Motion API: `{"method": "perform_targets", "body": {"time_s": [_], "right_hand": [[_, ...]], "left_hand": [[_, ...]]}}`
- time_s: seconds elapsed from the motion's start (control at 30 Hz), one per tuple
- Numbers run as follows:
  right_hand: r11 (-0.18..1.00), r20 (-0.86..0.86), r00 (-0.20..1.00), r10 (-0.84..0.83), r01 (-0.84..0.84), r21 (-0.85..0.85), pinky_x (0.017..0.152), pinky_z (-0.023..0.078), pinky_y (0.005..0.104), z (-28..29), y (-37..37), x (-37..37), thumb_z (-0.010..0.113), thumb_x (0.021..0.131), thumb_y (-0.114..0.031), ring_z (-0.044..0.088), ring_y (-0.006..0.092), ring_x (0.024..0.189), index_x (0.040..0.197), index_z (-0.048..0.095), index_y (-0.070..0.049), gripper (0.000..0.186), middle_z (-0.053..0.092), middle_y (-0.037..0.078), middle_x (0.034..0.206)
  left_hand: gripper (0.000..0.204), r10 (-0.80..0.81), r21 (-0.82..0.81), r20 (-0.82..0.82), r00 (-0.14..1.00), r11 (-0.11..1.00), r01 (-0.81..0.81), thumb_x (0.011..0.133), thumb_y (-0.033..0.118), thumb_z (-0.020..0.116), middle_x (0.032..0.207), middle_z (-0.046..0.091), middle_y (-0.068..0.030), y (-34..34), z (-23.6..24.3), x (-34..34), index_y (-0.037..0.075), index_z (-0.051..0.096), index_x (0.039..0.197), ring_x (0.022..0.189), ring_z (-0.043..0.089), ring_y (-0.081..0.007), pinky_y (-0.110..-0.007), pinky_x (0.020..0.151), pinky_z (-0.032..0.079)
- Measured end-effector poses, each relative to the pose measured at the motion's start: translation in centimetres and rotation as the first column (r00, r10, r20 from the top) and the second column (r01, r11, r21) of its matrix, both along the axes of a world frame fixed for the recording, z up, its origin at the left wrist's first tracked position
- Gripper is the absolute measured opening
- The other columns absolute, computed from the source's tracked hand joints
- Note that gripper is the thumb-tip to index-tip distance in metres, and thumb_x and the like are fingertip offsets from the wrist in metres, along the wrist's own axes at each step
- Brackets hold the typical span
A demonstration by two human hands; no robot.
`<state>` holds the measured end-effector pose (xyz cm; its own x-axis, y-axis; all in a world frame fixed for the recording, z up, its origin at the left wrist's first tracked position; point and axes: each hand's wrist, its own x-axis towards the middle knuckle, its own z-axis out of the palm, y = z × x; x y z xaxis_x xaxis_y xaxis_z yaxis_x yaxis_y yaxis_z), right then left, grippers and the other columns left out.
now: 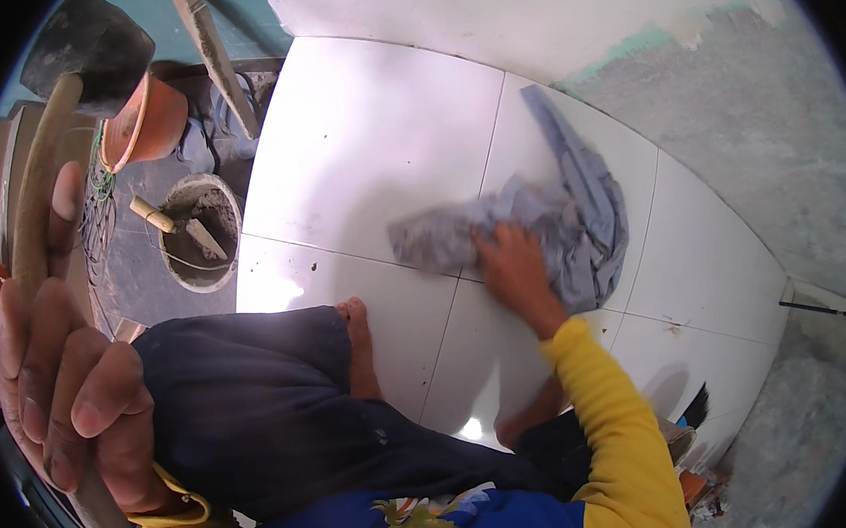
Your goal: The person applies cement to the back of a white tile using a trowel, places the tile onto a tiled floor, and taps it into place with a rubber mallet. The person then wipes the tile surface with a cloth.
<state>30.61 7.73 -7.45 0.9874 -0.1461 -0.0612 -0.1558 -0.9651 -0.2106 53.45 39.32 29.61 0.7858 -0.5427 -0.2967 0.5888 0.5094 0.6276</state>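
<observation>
My left hand (pixel 69 387) is raised close to the camera at the left edge, its fingers wrapped around the wooden handle of a rubber mallet (pixel 94 47) whose black head points up and away. My right hand (pixel 514 269), in a yellow sleeve, presses on a crumpled grey cloth (pixel 557 220) that lies across the joints of the glossy white floor tiles (pixel 365 140). I squat on the tiles; my bare foot (pixel 356 332) and dark trousers fill the lower middle.
A grey bucket (pixel 200 232) with mortar and a trowel stands on the bare floor left of the tiles, next to an orange bucket (pixel 143 122) and a wooden handle (pixel 215 53). Bare cement (pixel 758 142) borders the tiles at the right. A white wall (pixel 483 5) runs behind.
</observation>
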Motion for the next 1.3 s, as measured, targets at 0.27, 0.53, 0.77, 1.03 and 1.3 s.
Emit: {"method": "perform_targets", "body": {"time_s": [0.27, 0.53, 0.77, 1.03, 1.3], "right_hand": [[0.986, 0.095, 0.984, -0.153, 0.145, 0.087, 0.093, 0.046, 0.0520, 0.1, -2.1, 3.3, 0.075, 0.087, -0.017, 0.060, 0.0328, 0.110, 0.139, 0.073, -0.015, 0.052, 0.059, 0.012, 0.111], [0.998, 0.020, 1.000, -0.009, 0.007, 0.061, 0.092, 0.047, 0.0511, 1.4, 1.5, -1.9, 0.074, 0.087, -0.016, 0.060, 0.0348, 0.112, 0.132, 0.076, -0.017, 0.046, 0.060, 0.013, 0.112], [0.994, 0.155, 0.985, 0.070, -0.081, 0.068, 0.094, 0.046, 0.0526, -0.7, -9.2, 7.7, 0.075, 0.085, -0.027, 0.058, 0.0341, 0.118, 0.118, 0.076, -0.015, 0.036, 0.061, 0.013, 0.115], [0.953, 0.021, 0.981, 0.190, -0.190, 0.237, 0.097, 0.042, 0.0498, 1.9, -4.8, 4.1, 0.080, 0.078, -0.024, 0.059, 0.0324, 0.113, 0.115, 0.076, -0.016, 0.038, 0.059, 0.012, 0.114], [0.968, 0.087, 0.993, 0.082, -0.100, 0.232, 0.106, 0.038, 0.0530, 2.3, -2.3, -2.3, 0.084, 0.076, -0.026, 0.057, 0.0343, 0.126, 0.105, 0.074, -0.016, 0.032, 0.063, 0.014, 0.125]], "left_hand": [[0.066, -0.007, 0.061, 0.055, 0.998, 0.998, 0.004, 0.120, 0.017, 0.030, 0.068, 0.052, -0.0036, 0.6, 0.2, 0.0, 0.001, -0.009, 0.171, 0.036, 0.050, -0.0164, -0.038, 0.065, 0.053], [0.066, 0.009, 0.026, -0.006, 1.000, 1.000, -0.009, 0.120, 0.016, 0.030, 0.068, 0.051, -0.0038, 0.9, 0.2, -0.1, 0.002, -0.009, 0.172, 0.036, 0.049, -0.0165, -0.037, 0.064, 0.053], [0.066, -0.005, 0.027, 0.016, 1.000, 1.000, 0.005, 0.121, 0.018, 0.029, 0.068, 0.051, -0.0046, 0.2, 0.4, -0.2, 0.003, -0.010, 0.172, 0.037, 0.049, -0.0176, -0.039, 0.065, 0.054], [0.066, 0.007, 0.017, -0.056, 0.998, 1.000, -0.006, 0.121, 0.019, 0.028, 0.068, 0.050, -0.0054, 0.2, 0.6, -0.2, 0.004, -0.011, 0.172, 0.038, 0.049, -0.0184, -0.040, 0.066, 0.054], [0.065, -0.002, 0.013, -0.027, 1.000, 1.000, 0.002, 0.121, 0.019, 0.028, 0.070, 0.051, -0.0056, 0.6, 0.6, -0.3, 0.004, -0.010, 0.172, 0.039, 0.050, -0.0184, -0.040, 0.067, 0.053]]}}
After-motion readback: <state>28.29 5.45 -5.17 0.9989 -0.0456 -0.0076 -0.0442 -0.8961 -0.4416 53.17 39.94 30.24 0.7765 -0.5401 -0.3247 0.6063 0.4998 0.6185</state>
